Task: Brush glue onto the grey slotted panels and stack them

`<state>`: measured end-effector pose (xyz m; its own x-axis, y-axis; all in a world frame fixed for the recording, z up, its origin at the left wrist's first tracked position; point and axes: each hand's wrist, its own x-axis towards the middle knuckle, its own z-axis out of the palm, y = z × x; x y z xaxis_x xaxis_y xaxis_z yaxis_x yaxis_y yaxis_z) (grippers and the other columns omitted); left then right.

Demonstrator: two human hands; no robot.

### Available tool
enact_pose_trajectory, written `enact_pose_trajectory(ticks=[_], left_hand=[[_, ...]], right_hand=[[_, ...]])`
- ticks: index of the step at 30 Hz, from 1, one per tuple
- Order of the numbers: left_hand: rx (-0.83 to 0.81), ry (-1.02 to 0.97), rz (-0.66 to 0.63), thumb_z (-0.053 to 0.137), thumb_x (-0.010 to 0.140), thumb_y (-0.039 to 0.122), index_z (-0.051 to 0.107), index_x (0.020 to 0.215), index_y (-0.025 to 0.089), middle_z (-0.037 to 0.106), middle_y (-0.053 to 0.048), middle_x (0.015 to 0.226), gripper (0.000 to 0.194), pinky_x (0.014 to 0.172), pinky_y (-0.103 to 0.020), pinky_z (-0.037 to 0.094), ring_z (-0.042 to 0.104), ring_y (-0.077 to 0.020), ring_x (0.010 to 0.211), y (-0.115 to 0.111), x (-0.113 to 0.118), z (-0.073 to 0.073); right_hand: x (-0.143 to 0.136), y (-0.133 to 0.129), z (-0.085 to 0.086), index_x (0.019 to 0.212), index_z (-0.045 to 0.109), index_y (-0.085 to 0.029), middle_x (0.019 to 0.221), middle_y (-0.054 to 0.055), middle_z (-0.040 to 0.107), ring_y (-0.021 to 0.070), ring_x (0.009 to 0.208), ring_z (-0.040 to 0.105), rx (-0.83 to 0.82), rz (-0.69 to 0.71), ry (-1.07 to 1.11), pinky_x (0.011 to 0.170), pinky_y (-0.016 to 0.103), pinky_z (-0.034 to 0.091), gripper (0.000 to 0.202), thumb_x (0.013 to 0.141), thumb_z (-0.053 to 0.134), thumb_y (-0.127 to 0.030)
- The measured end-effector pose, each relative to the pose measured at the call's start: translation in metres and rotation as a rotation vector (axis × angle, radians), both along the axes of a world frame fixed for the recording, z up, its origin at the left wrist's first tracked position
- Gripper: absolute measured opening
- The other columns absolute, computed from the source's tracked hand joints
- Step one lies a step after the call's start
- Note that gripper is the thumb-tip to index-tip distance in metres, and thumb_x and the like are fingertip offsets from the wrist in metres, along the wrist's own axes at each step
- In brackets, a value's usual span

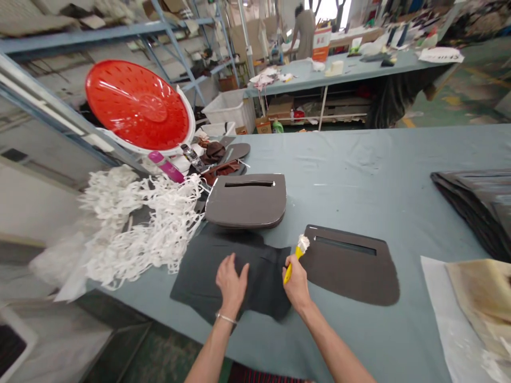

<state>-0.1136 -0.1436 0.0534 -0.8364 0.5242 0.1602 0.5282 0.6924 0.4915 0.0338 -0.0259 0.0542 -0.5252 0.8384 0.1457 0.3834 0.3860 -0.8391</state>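
My left hand (231, 283) lies with fingers apart on a dark sheet of soft material (259, 271), which is spread on the table. Beside the sheet's right edge, my right hand (296, 282) grips a brush with a yellow handle (288, 272); its bristle end is coated white and points up and away from me. Just right of the brush lies a flat brown-grey panel (351, 274) with a long slot and rounded corners. Beyond the dark sheet sits a stack of similar slotted panels (247, 205).
White stringy strips (159, 223) are heaped at the left. Behind them stand a red perforated basin (139, 106) and a pink bottle (167, 167). Folded dark material (479, 207) and a white sheet (443, 314) lie at the right. A person (304, 32) stands at a farther table.
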Motion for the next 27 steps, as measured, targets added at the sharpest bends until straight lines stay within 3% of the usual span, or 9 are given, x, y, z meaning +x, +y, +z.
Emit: enact_pose_trajectory(ticks=[2, 5, 7, 9, 13, 18, 22, 27], left_hand=[[-0.125, 0.034, 0.2, 0.055, 0.077, 0.053, 0.041, 0.131, 0.009, 0.05, -0.023, 0.127, 0.071, 0.093, -0.05, 0.04, 0.048, -0.0339, 0.118, -0.013, -0.028, -0.005], [-0.239, -0.181, 0.079, 0.053, 0.077, 0.052, 0.048, 0.123, 0.01, 0.065, -0.017, 0.101, 0.063, 0.08, -0.039, 0.047, 0.062, -0.0288, 0.095, -0.016, -0.053, -0.012], [-0.279, -0.239, -0.049, 0.049, 0.079, 0.051, 0.055, 0.113, 0.014, 0.068, -0.014, 0.093, 0.051, 0.075, -0.036, 0.047, 0.064, -0.0278, 0.088, -0.003, -0.05, -0.016], [-0.236, -0.29, -0.203, 0.046, 0.081, 0.05, 0.058, 0.107, 0.017, 0.069, -0.011, 0.091, 0.044, 0.073, -0.034, 0.048, 0.065, -0.0261, 0.085, 0.017, -0.029, -0.019], [-0.074, -0.435, -0.466, 0.044, 0.083, 0.044, 0.056, 0.11, 0.018, 0.069, -0.009, 0.095, 0.039, 0.077, -0.033, 0.049, 0.066, -0.023, 0.087, 0.066, 0.041, -0.03], [0.092, -0.514, -0.526, 0.048, 0.081, 0.037, 0.04, 0.126, 0.013, 0.06, -0.016, 0.117, 0.052, 0.091, -0.038, 0.046, 0.058, -0.0251, 0.11, 0.106, 0.106, -0.051], [0.103, -0.456, -0.559, 0.045, 0.081, 0.041, 0.033, 0.131, 0.014, 0.059, -0.015, 0.112, 0.058, 0.086, -0.04, 0.049, 0.059, -0.0253, 0.105, 0.114, 0.12, -0.061], [0.127, -0.268, -0.569, 0.042, 0.078, 0.049, 0.039, 0.126, 0.011, 0.056, -0.015, 0.105, 0.061, 0.088, -0.043, 0.048, 0.058, -0.0271, 0.097, 0.121, 0.117, -0.076]], right_hand=[[0.007, 0.0, -0.003, 0.079, 0.039, -0.022, 0.072, -0.001, 0.045, 0.0132, 0.063, 0.043, 0.02, -0.015, -0.01, 0.061, 0.022, 0.036, 0.006, 0.079, 0.039, -0.016], [0.028, 0.006, -0.006, 0.08, 0.039, -0.022, 0.074, 0.0, 0.046, 0.0136, 0.065, 0.045, 0.049, -0.076, -0.021, 0.062, 0.021, 0.035, 0.008, 0.079, 0.038, -0.015], [0.049, 0.018, -0.009, 0.081, 0.039, -0.022, 0.075, 0.0, 0.046, 0.0137, 0.066, 0.046, 0.065, -0.144, -0.048, 0.062, 0.021, 0.035, 0.009, 0.079, 0.037, -0.013], [0.079, 0.035, -0.013, 0.082, 0.039, -0.022, 0.075, 0.0, 0.046, 0.0138, 0.066, 0.046, 0.089, -0.243, -0.099, 0.063, 0.022, 0.036, 0.011, 0.079, 0.037, -0.012], [0.156, 0.075, -0.024, 0.086, 0.042, -0.021, 0.079, 0.001, 0.049, 0.0146, 0.071, 0.048, 0.152, -0.462, -0.294, 0.065, 0.023, 0.035, 0.016, 0.077, 0.039, -0.008], [0.225, 0.109, -0.03, 0.092, 0.046, -0.019, 0.086, 0.003, 0.051, 0.0137, 0.072, 0.048, 0.171, -0.596, -0.527, 0.061, 0.021, 0.032, 0.024, 0.075, 0.041, -0.002], [0.24, 0.116, -0.028, 0.095, 0.048, -0.019, 0.09, 0.004, 0.052, 0.0128, 0.072, 0.05, 0.174, -0.6, -0.6, 0.059, 0.02, 0.032, 0.03, 0.075, 0.04, 0.001], [0.241, 0.111, -0.029, 0.099, 0.049, -0.02, 0.094, 0.003, 0.055, 0.0132, 0.073, 0.053, 0.184, -0.599, -0.655, 0.06, 0.02, 0.034, 0.035, 0.072, 0.043, 0.002]])
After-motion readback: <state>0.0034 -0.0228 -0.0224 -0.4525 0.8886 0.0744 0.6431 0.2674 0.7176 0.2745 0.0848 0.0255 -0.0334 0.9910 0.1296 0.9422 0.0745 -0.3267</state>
